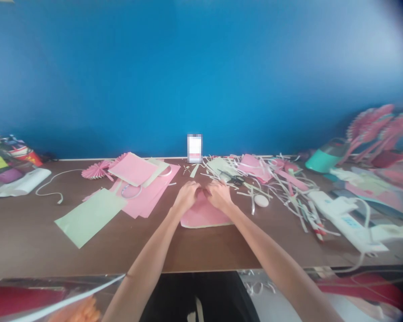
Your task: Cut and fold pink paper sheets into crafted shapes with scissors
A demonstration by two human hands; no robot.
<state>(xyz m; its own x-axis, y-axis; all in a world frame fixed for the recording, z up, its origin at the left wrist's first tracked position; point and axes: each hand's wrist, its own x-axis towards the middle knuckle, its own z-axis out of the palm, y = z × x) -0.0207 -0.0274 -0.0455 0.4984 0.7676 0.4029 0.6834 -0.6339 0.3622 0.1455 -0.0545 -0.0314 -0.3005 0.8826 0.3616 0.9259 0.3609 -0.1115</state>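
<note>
A pink sheet of paper (205, 215) lies on the brown table in front of me, its near edge slightly curved and pale. My left hand (187, 196) is closed at the sheet's far left side, fingers curled inward. Close beside it, my right hand (219, 194) grips the far right side in the same way. The fingertips of both hands nearly meet at the far edge, and the hands partly hide how the paper is bent there. A pale green sheet (90, 217) and a stack of pink sheets (151, 197) lie to the left.
White and pink paper strips (290, 188) are scattered on the right, near a white oval object (261, 201) and a white power strip (349, 221). A phone (195, 148) stands against the blue wall. Folded pink paper fans (96, 170) and a white cable (50, 181) lie left.
</note>
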